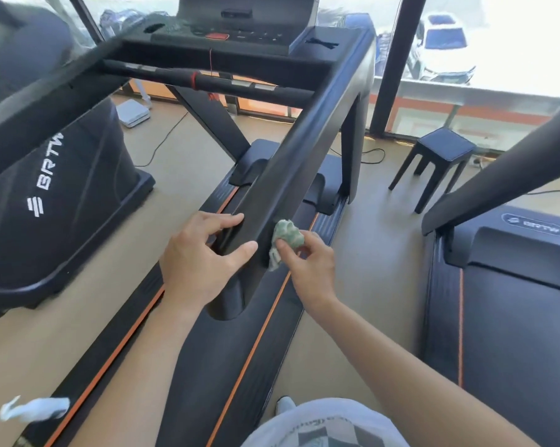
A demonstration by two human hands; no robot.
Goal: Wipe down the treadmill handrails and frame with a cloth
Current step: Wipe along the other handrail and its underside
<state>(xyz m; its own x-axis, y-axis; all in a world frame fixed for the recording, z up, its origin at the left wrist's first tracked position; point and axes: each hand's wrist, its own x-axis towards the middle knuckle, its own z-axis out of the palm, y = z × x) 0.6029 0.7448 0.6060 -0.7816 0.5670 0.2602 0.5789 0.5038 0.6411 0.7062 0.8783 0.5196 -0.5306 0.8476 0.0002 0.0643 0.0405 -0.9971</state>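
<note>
**A:** head cam, what are we looking at here?

**B:** we're looking down over the treadmill (pixel 207 350). Our left hand (pixel 201 253) is gripping the near end of the handrail (pixel 304 150), fingers on one side, thumb on the other.

**A:** and the cloth?

**B:** our right hand (pixel 307 266) is pinching the bunched green cloth (pixel 286 237) and pressing it against the right face of that same handrail, just beside the left thumb. A dark stool (pixel 440 156) is sitting on the floor off to the right.
</note>
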